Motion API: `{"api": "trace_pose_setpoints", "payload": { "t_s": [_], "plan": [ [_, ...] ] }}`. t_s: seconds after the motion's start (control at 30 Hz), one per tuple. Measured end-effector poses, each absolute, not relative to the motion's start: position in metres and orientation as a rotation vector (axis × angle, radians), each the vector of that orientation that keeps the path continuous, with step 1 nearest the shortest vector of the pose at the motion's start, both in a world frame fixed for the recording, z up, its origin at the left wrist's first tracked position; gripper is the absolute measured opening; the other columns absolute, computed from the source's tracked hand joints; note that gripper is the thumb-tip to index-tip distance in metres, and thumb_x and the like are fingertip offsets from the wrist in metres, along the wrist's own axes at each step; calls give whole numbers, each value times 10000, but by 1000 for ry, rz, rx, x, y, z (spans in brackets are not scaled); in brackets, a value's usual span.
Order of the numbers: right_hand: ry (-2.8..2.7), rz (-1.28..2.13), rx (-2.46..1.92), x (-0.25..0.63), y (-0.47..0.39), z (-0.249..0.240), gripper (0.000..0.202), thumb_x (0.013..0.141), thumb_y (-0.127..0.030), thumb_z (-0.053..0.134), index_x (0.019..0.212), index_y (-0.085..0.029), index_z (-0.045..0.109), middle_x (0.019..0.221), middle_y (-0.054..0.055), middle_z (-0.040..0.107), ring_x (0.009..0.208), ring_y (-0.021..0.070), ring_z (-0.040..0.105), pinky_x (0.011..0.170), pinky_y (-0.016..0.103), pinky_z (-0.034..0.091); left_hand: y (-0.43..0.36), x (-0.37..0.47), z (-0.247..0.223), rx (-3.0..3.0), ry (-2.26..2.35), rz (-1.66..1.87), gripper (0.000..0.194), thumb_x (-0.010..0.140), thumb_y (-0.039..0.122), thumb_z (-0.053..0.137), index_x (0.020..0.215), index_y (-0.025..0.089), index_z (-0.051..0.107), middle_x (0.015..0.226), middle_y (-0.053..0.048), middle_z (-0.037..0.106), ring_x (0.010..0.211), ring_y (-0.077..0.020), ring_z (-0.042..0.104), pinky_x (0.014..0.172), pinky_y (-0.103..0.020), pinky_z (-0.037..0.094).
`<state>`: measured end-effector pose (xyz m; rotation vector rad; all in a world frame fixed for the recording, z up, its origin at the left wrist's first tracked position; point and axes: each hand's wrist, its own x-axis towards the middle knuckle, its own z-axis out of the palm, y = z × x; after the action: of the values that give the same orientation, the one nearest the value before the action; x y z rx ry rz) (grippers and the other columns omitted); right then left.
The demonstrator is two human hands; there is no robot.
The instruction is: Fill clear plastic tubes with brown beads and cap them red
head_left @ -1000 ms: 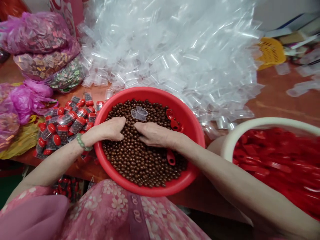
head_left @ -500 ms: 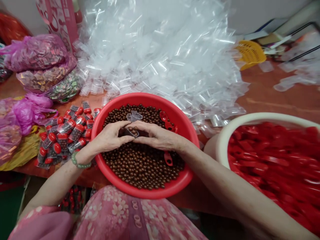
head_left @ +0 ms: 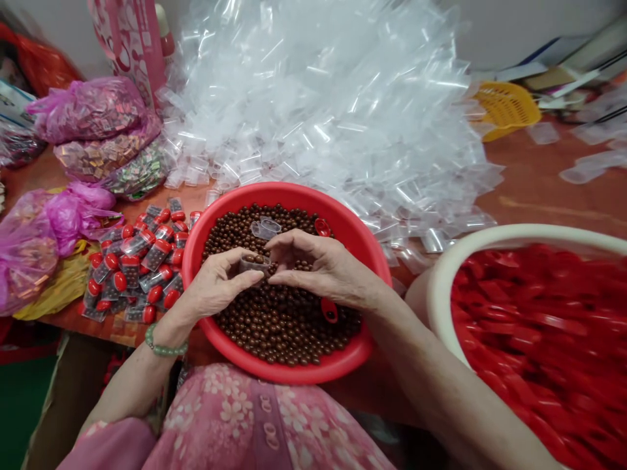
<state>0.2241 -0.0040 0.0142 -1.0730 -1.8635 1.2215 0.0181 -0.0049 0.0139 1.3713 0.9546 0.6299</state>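
Between its thumb and fingers, my left hand (head_left: 218, 282) grips a small clear plastic container (head_left: 255, 265), its mouth showing brown balls inside. Just to the right, my right hand (head_left: 326, 266) curves with thumb and fingertips apart and nothing seen held in them. Both hands are over a red basin (head_left: 289, 373) of shiny brown chocolate-like balls (head_left: 289, 334). Clear empty containers (head_left: 266, 228) lie on the balls behind my hands. A red plastic piece with a hole (head_left: 329, 310) rests below my right hand, and another red piece (head_left: 322, 227) sits above it.
Filled containers with red caps (head_left: 147, 261) are heaped left of the basin. Behind it rises a large pile of clear containers (head_left: 318, 117). A cream tub (head_left: 435, 294) of red plastic parts (head_left: 539, 339) stands right. Pink bags (head_left: 93, 111) are far left, a yellow basket (head_left: 507, 108) back right.
My right hand has come off the container and moved slightly right, its fingers parted. The container stays in my left hand, now turned more level to the view. The whole view has shifted slightly.
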Motion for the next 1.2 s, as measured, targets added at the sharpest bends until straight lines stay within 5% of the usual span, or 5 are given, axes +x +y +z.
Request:
{"api": "trace_pose_setpoints", "payload": {
  "t_s": [0.17,0.4,0.77,0.93,1.2],
  "plan": [
    [-2014,1205,-933,219,-3,19,299,842,-344,663,1102,-220,581,984,43,621,807,153,592,736,302,514,-9,19,14,1285,883,570,313,809,351,618,1040,140,620,924,-34,641,804,-133,588,779,-268,492],
    [-2218,1081,-849,214,7,24,199,854,-331,661,974,-182,605,898,32,569,801,143,539,716,272,463,-8,15,8,1337,840,541,249,796,276,619,1008,149,593,979,-40,619,921,-162,570,846,-282,464],
    [-1963,1294,-1100,215,3,16,236,808,-372,664,792,-197,505,733,-13,543,665,129,514,616,256,438,-4,11,4,1081,839,594,270,761,283,683,961,139,573,813,-9,612,739,-99,585,724,-235,464],
    [-2099,848,-1435,245,-8,17,173,839,-349,608,913,-195,583,895,54,657,815,196,619,749,313,473,-11,9,11,1016,827,689,251,756,250,703,943,140,576,882,-37,665,828,-132,645,774,-265,499],
    [-2235,461,-2196,270,-46,17,184,918,-298,475,970,-183,609,792,77,705,712,237,661,626,313,420,-19,11,17,1157,850,729,198,778,230,709,934,148,620,888,-30,716,849,-120,667,823,-245,489]
  ]
}}
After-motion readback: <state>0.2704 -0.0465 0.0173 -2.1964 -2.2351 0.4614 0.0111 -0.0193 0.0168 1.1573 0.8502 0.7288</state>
